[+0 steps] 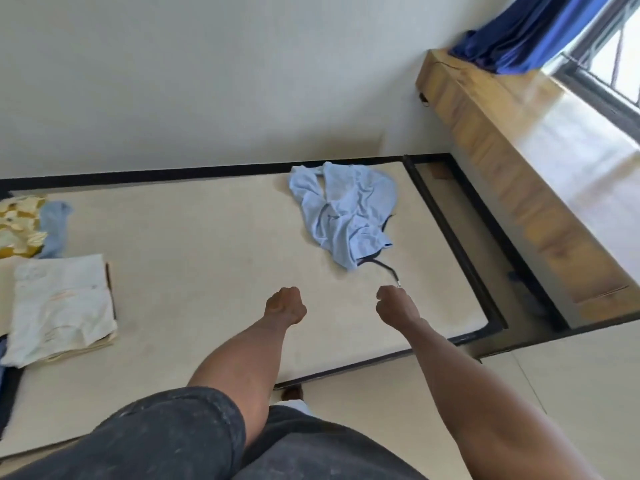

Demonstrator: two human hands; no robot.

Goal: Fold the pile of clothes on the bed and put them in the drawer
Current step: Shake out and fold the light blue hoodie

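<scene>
Crumpled soft blue garment (343, 213), bare mattress (207, 244)

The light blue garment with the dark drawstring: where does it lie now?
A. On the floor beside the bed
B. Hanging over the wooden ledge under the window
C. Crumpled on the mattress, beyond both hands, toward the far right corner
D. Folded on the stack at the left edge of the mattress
C: the light blue garment lies crumpled on the mattress, beyond the left hand and right hand, its drawstring trailing toward the right hand.
</scene>
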